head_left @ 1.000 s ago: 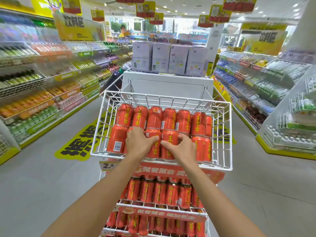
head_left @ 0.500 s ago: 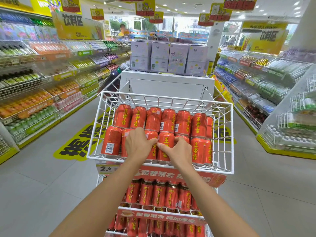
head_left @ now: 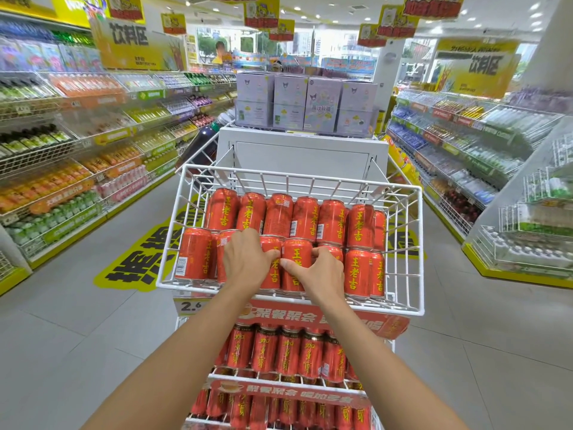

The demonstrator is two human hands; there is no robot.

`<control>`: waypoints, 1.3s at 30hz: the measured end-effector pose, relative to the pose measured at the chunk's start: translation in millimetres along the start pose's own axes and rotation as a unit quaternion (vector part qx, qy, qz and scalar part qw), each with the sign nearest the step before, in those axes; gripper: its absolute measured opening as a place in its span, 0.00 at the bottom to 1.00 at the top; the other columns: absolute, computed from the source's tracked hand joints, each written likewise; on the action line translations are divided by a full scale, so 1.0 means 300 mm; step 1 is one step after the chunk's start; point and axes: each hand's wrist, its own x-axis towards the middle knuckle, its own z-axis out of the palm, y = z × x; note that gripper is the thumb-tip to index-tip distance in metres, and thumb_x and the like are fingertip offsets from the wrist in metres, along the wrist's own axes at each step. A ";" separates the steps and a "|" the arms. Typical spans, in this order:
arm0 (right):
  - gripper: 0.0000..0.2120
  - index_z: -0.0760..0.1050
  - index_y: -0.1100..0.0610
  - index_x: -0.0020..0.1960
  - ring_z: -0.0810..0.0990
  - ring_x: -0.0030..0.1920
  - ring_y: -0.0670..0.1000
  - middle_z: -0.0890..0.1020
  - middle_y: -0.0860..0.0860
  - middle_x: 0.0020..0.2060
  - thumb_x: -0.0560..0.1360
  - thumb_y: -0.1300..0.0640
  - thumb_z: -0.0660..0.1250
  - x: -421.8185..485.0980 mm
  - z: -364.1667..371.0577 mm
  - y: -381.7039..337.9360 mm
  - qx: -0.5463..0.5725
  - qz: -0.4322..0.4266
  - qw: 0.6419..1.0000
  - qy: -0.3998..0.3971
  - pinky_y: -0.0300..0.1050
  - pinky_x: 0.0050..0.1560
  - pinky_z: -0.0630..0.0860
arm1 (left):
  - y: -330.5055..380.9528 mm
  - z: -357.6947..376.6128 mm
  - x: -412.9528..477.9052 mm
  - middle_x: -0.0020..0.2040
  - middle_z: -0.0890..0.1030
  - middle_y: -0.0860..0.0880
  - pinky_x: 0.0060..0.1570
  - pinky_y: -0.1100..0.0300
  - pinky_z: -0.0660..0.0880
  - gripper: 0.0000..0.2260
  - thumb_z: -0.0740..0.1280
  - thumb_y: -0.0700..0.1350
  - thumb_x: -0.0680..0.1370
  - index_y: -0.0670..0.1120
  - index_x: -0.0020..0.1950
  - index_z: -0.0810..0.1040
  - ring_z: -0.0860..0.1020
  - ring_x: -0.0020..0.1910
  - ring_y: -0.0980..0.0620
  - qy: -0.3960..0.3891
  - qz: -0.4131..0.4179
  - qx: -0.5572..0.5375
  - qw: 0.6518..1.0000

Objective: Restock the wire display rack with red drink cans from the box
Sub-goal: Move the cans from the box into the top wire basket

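Note:
The white wire display rack point(head_left: 403, 249) stands right in front of me, its top basket filled with two rows of upright red drink cans point(head_left: 359, 231). My left hand point(head_left: 246, 259) rests over a front-row can point(head_left: 273, 268), fingers curled on it. My right hand point(head_left: 319, 274) pinches the neighbouring front-row can point(head_left: 297, 259) between thumb and fingers. Both cans stand on the basket floor. Lower tiers hold more red cans point(head_left: 288, 352). No box is in view.
Behind the rack is a white display stand point(head_left: 302, 156) topped with pale purple cartons point(head_left: 305, 103). Drink shelves line the left point(head_left: 77, 169) and right point(head_left: 465, 156) aisles. A white wire rack point(head_left: 533, 218) stands at far right. Grey tiled floor lies on both sides.
The view has tipped slightly so the top basket sits lower and closer. Both hands stay on the front-row cans; the right hand's fingers have shifted round its can.

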 end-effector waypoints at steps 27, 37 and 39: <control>0.40 0.74 0.57 0.66 0.81 0.59 0.57 0.81 0.53 0.57 0.67 0.30 0.75 -0.024 0.094 -0.058 -0.021 0.025 0.998 0.045 0.52 0.55 0.79 | -0.109 0.054 0.049 0.36 0.76 0.46 0.35 0.55 0.66 0.23 0.78 0.54 0.71 0.48 0.31 0.66 0.77 0.38 0.42 0.009 0.027 -0.036 0.999; 0.34 0.74 0.58 0.54 0.82 0.46 0.55 0.81 0.53 0.45 0.66 0.29 0.75 -0.005 0.067 -0.069 -0.071 0.013 0.997 -0.002 0.51 0.42 0.80 | -0.105 0.044 0.052 0.37 0.77 0.45 0.34 0.55 0.67 0.22 0.78 0.55 0.71 0.48 0.32 0.67 0.78 0.39 0.44 0.003 0.022 -0.030 0.999; 0.34 0.75 0.58 0.52 0.82 0.44 0.55 0.81 0.52 0.44 0.66 0.29 0.76 0.005 0.063 -0.069 -0.072 0.010 0.997 -0.011 0.53 0.42 0.81 | -0.102 0.041 0.046 0.37 0.77 0.45 0.34 0.55 0.67 0.23 0.78 0.55 0.71 0.48 0.32 0.66 0.78 0.38 0.43 0.011 0.014 -0.030 0.999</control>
